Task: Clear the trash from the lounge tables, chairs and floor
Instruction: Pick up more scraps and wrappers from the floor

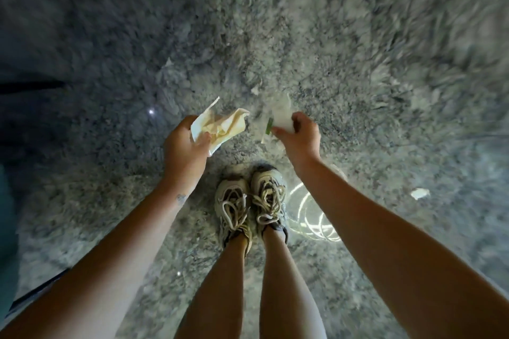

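Looking straight down at a speckled stone floor (275, 36). Left hand (184, 146) grips a crumpled cream wrapper (220, 126), right hand (298, 137) holds something pale with a green strip (279, 118), too blurry to identify. White scrap (420, 193) lies right of the sneakers (252, 201).

Dim, cool light; heavy motion blur on floor (303, 36) — edges smeared; left side dark.

**One head-worn view, looking straight down**

We have a single wide-angle camera, worn on the head and tipped almost straight down at the speckled floor (303, 36). It sits close above the body: both forearms run in from the near corners, the left hand (184, 151) and right hand (300, 143) lie side by side near mid-frame, and the shoes (268, 195) stand just nearer to us. The far floor bends and blurs toward the edges.
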`<state>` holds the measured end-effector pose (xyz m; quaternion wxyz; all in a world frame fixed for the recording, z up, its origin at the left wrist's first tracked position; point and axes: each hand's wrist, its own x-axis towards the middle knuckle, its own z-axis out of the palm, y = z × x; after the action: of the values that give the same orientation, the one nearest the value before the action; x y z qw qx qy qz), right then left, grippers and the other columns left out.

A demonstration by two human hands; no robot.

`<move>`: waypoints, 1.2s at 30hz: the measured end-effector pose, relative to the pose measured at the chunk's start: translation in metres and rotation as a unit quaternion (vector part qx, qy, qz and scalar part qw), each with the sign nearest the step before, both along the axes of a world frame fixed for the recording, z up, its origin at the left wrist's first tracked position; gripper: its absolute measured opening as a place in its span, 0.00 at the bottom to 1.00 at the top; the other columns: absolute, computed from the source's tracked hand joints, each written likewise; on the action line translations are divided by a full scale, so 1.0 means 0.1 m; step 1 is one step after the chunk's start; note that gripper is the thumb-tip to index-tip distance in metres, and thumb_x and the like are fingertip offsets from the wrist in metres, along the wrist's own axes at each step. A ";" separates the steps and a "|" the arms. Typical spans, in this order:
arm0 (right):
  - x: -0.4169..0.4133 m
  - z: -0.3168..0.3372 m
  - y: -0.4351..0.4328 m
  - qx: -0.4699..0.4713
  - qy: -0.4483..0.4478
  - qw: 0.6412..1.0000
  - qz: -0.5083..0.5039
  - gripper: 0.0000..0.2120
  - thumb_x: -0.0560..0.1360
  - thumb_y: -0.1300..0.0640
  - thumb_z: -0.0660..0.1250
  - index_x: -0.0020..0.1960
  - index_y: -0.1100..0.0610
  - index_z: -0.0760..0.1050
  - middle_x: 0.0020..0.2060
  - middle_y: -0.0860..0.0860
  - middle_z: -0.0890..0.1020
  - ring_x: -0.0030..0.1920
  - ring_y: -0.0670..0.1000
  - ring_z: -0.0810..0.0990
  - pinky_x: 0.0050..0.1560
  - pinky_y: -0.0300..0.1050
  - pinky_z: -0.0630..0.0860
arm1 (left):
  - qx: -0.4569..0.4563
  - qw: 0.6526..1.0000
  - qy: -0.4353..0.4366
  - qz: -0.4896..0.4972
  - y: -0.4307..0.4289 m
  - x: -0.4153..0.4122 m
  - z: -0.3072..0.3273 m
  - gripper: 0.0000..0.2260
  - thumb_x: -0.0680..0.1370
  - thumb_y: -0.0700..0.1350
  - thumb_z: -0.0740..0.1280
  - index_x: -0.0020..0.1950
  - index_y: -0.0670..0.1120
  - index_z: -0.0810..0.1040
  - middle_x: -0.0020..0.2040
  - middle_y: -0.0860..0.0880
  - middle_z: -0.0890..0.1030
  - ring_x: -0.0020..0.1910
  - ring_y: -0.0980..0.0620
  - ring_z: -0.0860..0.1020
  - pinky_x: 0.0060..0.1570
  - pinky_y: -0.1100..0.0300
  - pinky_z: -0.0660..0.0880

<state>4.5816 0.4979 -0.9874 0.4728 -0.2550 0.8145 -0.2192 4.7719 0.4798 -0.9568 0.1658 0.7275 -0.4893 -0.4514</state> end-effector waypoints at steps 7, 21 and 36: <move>-0.55 0.96 0.60 0.009 0.035 0.981 -0.191 0.09 0.66 0.63 0.72 0.45 0.57 0.76 0.36 0.47 0.77 0.33 0.46 0.74 0.31 0.33 0.67 | -0.050 0.989 -0.026 -0.135 -0.26 -0.71 1.01 0.11 0.74 0.37 0.66 0.55 0.45 0.79 0.41 0.54 0.79 0.38 0.56 0.76 0.37 0.69 0.67; -2.33 1.02 2.35 0.064 0.057 0.862 -0.500 0.12 0.64 0.62 0.74 0.33 0.54 0.70 0.31 0.50 0.76 0.37 0.51 0.73 0.34 0.44 0.65 | -0.047 0.919 0.007 -0.390 0.40 -3.20 1.50 0.07 0.74 0.37 0.67 0.51 0.45 0.79 0.42 0.51 0.80 0.39 0.51 0.77 0.37 0.58 0.72; -3.60 0.03 3.08 0.141 -0.017 0.803 -0.579 0.08 0.66 0.62 0.74 0.43 0.58 0.77 0.41 0.54 0.82 0.44 0.53 0.79 0.49 0.51 0.76 | -0.021 0.887 -0.044 -0.459 1.08 -5.17 0.57 0.11 0.75 0.37 0.66 0.57 0.44 0.78 0.47 0.49 0.80 0.46 0.47 0.78 0.46 0.52 0.77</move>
<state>4.2218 0.8064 -0.9841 0.3028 0.3373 0.8243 -0.3392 4.2551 0.5873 -0.8994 -0.0658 0.4371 -0.7848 -0.4345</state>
